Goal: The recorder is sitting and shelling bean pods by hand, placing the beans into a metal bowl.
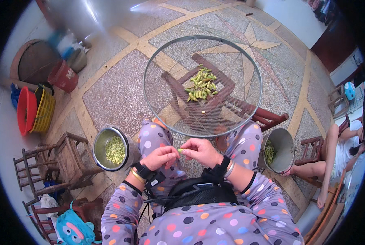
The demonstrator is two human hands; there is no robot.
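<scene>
In front of my waist, a small green bean pod [180, 150] sits between the fingertips of both hands. My right hand [202, 151] pinches it between thumb and fingers. The fingertips of my left hand [162, 157] press at its other end. Beyond my knees, a round mesh sieve [167, 101] carries a heap of green and yellowish pods [201, 84]. Shelled green beans [115, 150] partly fill a metal pail [99, 147] beside my left leg. To the right of my other leg, a grey bucket [283, 150] holds more pods [270, 151].
A wooden chair [228, 80] is visible under the sieve. Wooden chairs [73, 159] and a blue plush bag [75, 228] are at left. Farther left are a red basin [26, 111], a yellow basket [44, 109] and a red bucket [64, 76]. A seated person [331, 153] is at right.
</scene>
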